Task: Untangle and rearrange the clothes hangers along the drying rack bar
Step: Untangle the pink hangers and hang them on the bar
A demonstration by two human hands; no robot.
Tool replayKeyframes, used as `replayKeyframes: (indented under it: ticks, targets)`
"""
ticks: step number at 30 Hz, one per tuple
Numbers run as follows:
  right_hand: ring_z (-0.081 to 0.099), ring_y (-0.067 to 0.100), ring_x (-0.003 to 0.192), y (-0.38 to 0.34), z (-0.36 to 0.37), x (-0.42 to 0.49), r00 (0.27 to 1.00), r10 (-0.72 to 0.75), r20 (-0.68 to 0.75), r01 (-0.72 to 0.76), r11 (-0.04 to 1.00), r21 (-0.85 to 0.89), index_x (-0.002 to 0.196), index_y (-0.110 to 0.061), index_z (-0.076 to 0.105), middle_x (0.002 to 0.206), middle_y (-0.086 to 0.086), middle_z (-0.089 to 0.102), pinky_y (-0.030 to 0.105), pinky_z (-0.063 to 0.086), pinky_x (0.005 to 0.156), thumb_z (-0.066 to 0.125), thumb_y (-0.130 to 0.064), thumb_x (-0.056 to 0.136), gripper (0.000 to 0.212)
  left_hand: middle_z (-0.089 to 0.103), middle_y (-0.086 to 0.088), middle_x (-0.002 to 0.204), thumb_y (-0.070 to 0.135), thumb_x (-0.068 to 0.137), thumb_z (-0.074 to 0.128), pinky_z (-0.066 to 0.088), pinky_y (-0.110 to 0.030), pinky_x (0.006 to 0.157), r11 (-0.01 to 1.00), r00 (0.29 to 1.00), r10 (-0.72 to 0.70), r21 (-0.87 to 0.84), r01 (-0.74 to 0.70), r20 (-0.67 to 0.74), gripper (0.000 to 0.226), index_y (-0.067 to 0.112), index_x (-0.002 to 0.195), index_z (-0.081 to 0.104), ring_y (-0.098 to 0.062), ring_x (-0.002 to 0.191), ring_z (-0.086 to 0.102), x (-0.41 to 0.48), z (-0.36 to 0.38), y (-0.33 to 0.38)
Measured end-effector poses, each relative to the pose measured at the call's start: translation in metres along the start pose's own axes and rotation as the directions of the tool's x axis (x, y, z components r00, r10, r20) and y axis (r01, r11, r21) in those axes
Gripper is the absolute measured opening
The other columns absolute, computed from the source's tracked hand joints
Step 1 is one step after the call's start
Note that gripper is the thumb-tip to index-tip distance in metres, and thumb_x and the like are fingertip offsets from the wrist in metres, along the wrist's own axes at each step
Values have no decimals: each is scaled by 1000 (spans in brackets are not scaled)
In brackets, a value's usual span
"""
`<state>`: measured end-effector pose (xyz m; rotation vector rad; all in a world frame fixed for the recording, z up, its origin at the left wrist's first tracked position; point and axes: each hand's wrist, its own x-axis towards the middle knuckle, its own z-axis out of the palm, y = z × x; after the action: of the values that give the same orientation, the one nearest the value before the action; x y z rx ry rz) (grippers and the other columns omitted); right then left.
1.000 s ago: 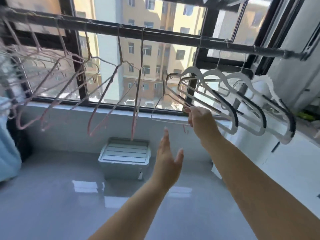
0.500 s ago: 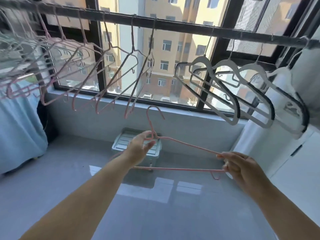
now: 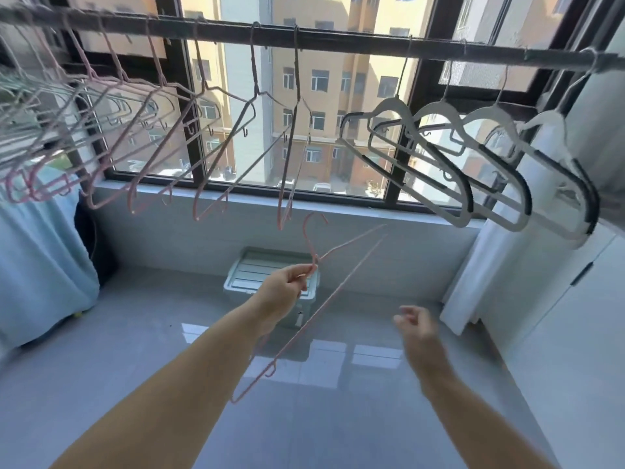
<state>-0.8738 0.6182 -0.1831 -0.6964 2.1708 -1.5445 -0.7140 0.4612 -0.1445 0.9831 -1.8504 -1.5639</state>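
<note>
A dark drying rack bar [image 3: 338, 45] runs across the top in front of the window. Several thin pink wire hangers [image 3: 216, 137] hang along its left and middle. Several thick white hangers with black grips [image 3: 473, 164] hang on its right part. My left hand [image 3: 285, 287] pinches the neck of one loose pink wire hanger [image 3: 321, 309], held below the bar and tilted, its hook pointing up. My right hand [image 3: 417, 328] is lower right of it, blurred, fingers loosely curled, holding nothing.
A pale green lidded plastic box [image 3: 257, 275] sits on the glossy grey floor under the window sill. A light blue cloth [image 3: 37, 262] hangs at the left. White cabinets [image 3: 571, 316] stand at the right.
My right hand has let go of the pink hanger's end and dropped away. The hanger, level before, now tilts steeply in my left hand alone, which grips its neck.
</note>
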Motion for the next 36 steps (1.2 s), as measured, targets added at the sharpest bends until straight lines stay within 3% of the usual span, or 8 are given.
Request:
replayKeyframes:
  ticks: [4,8,15,22,28,32,34,36]
  targets:
    - [50,17,108,-10,38,-52,927,-6,376,28,998,-52,107,-23,53,116,1,53,21,41,81,51,-21,91,16,46,-1,73,-3,94,32,29,-17,52,961,997,-79,-265,74,-10,36,10,120,52,-9,59,36,12,22,18]
    - [43,8,115,-16,62,-81,842,-50,538,137,983,-124,125,-26,44,124,-7,47,28,35,102,47,-44,87,43,43,-2,70,-5,93,30,28,-18,50,898,989,-139,-427,102,-56,37,9,121,50,-8,56,34,24,34,37]
    - [53,7,91,-17,56,-86,895,-181,408,227,971,-69,97,-38,40,89,-14,64,15,39,80,38,-15,95,23,46,-4,75,-4,94,30,34,-20,59,821,980,-186,-559,115,-72,37,8,124,47,-9,64,39,36,37,72]
    - [50,0,57,-39,48,-73,883,-298,361,281,954,102,105,-26,53,53,-10,51,10,40,62,36,-14,98,22,49,-5,77,-6,93,30,36,-19,60,780,978,-186,-619,91,-90,33,5,119,46,-9,66,43,39,36,92]
    - [40,5,44,-69,36,-66,860,-469,202,467,882,59,98,-30,47,47,-8,45,25,36,51,27,-29,95,20,57,0,103,8,93,45,43,-20,80,956,975,220,-199,-216,-4,29,5,121,51,-12,94,53,8,38,115]
    - [43,6,44,-116,16,-46,815,-570,103,568,822,51,95,-29,51,49,-8,48,39,48,61,28,-40,91,26,49,0,120,20,93,46,52,-21,78,925,923,379,-42,-377,62,41,12,133,39,-11,109,48,-11,44,128]
    - [45,7,47,-138,10,-36,807,-587,70,582,809,76,92,-23,53,53,-9,52,38,44,56,29,-39,87,29,53,-1,121,24,92,49,50,-33,90,888,888,459,26,-460,18,42,14,131,41,-13,110,52,-13,45,135]
    - [47,5,46,-159,6,-23,803,-594,48,588,803,95,88,-20,54,53,-13,55,24,38,47,29,-35,85,30,58,1,114,21,91,51,50,-27,87,858,858,514,11,-514,-15,36,14,126,46,-10,103,57,-15,41,146]
